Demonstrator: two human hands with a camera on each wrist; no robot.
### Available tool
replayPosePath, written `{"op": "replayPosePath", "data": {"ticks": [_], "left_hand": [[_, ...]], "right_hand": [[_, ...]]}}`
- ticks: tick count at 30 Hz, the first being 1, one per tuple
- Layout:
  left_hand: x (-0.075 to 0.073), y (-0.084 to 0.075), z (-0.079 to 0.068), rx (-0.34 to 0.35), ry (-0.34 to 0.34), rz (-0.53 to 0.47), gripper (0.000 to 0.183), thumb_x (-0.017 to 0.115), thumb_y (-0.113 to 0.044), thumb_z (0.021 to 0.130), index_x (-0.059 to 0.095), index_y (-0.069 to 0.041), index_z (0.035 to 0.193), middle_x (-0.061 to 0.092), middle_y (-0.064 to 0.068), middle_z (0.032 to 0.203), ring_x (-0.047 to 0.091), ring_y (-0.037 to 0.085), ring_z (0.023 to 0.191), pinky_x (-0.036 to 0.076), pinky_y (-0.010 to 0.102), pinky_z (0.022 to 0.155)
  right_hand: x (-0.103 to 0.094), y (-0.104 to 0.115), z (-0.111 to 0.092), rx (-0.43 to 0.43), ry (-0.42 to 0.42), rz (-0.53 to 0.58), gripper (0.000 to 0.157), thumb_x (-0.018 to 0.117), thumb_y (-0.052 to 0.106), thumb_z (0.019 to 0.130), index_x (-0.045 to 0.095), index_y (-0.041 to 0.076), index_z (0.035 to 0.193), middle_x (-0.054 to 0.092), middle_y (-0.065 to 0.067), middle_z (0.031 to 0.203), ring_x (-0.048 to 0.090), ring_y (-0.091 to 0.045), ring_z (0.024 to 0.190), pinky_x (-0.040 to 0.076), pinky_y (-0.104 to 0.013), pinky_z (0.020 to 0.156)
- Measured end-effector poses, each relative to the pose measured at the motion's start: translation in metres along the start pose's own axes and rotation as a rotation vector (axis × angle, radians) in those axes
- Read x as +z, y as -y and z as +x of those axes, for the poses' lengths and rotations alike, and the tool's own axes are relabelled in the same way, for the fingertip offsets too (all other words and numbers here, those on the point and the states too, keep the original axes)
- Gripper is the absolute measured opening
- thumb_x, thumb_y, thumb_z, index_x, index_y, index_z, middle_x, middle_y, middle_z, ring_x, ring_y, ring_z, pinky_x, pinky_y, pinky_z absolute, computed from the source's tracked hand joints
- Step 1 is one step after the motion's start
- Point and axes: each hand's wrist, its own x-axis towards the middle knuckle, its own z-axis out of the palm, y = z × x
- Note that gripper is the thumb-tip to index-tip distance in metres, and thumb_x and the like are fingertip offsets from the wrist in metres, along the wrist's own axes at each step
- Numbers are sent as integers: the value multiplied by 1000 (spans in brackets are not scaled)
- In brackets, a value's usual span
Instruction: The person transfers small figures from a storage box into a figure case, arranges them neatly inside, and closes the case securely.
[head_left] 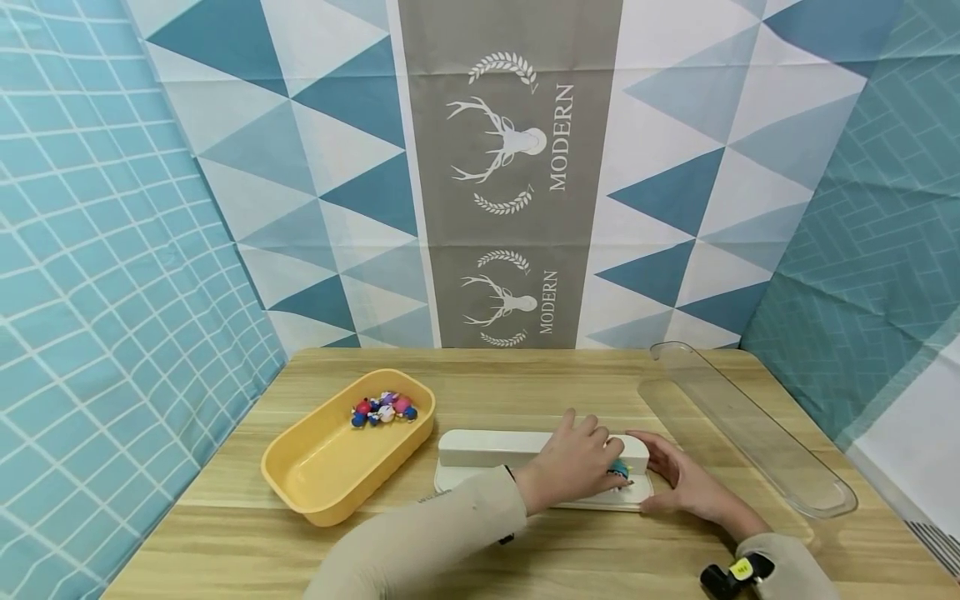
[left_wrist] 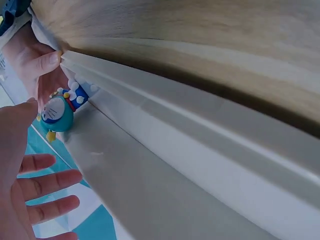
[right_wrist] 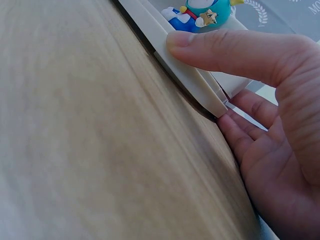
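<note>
A white two-step display base (head_left: 495,442) lies lengthwise on the wooden table. At its right end, on the lower step, stands a small Doraemon-like figurine (left_wrist: 59,114) with a teal hood, a blue body and a gold star. My left hand (head_left: 576,458) is over that end with its fingers spread, the thumb close beside the figurine's head. With my right hand (head_left: 692,487) I grip the base's right end, thumb (right_wrist: 182,45) on the front edge and fingers around the end. In the head view my left hand partly hides the figurine.
A yellow tray (head_left: 322,462) to the left holds several small colourful figurines (head_left: 382,408) in its far end. At the right a long transparent cover (head_left: 750,425) lies slantwise on the table (head_left: 525,558). Patterned cloth walls stand behind and at both sides.
</note>
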Motion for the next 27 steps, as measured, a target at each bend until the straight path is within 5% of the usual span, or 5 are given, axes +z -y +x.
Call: {"op": "replayPosePath", "data": {"ticks": [4, 13, 27], "left_hand": [[-1, 6, -8, 20, -22, -10, 47, 43, -68, 96, 61, -27, 109, 66, -11, 94, 59, 11, 94, 46, 37, 86], [2, 24, -28, 38, -60, 35, 42, 47, -63, 97, 60, -26, 110, 64, -11, 92, 57, 12, 90, 44, 32, 78], [2, 55, -52, 25, -14, 52, 37, 50, -55, 99, 56, -24, 117, 62, -8, 97, 57, 13, 94, 44, 33, 80]], "right_hand": [[1, -1, 0, 20, -10, -13, 91, 81, -5, 77, 26, -12, 149, 41, -18, 147, 45, 0, 129, 35, -12, 102], [1, 1, -1, 57, -29, -18, 94, 82, -3, 76, 24, -12, 149, 43, -7, 145, 46, 1, 127, 34, -11, 101], [1, -2, 1, 38, -32, -10, 95, 83, -6, 73, 25, -13, 148, 45, -8, 142, 47, 1, 127, 35, -12, 102]]}}
